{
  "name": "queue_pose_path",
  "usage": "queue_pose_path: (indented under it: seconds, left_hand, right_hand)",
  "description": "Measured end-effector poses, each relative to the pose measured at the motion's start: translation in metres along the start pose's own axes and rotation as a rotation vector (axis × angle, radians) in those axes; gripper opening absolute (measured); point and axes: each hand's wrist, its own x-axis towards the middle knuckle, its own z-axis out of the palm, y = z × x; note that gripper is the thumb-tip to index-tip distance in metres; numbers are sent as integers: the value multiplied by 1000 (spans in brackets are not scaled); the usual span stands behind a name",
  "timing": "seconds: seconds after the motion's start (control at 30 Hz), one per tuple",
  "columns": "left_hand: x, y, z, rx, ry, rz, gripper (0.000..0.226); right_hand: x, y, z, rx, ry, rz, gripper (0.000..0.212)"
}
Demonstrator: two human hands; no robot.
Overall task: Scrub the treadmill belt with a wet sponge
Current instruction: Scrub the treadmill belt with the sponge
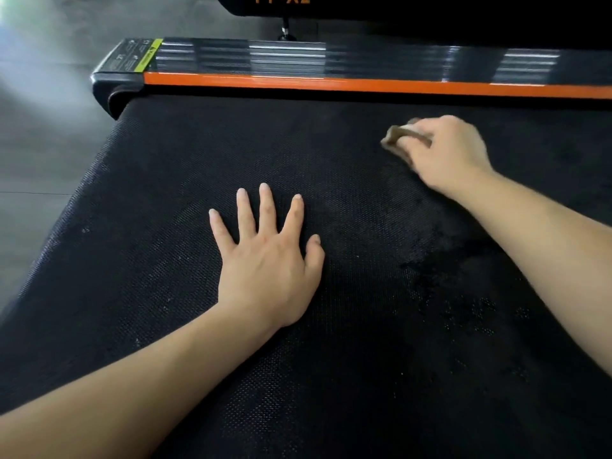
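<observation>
A smooth grey floor (49,144) fills the left side, with a pale glare of light (29,84) spread across it. At the far top stands a black machine (414,8) with orange lettering.

— Where can we pass on the belt (149,260)?
— Left of our left hand (268,270) we have open belt out to its edge, and a wide stretch between that hand and our right hand (453,154).
— What blocks us?
— The orange-edged side rail (364,83) runs along the far side, just beyond our right hand gripping the sponge (395,135). Our left hand lies flat mid-belt, and our right forearm (546,240) crosses the near right part.
</observation>
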Motion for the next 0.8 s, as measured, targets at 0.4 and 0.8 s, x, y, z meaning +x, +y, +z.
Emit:
queue_pose_path:
  seconds: [0.4,0.8]
  left_hand:
    - [1,0,0,9,3,-6,72]
    - [1,0,1,21,-4,-14,72]
  right_hand:
    - [-30,-7,9,-16,63,-5,27]
    - [-72,-1,-2,30,11,-96,27]
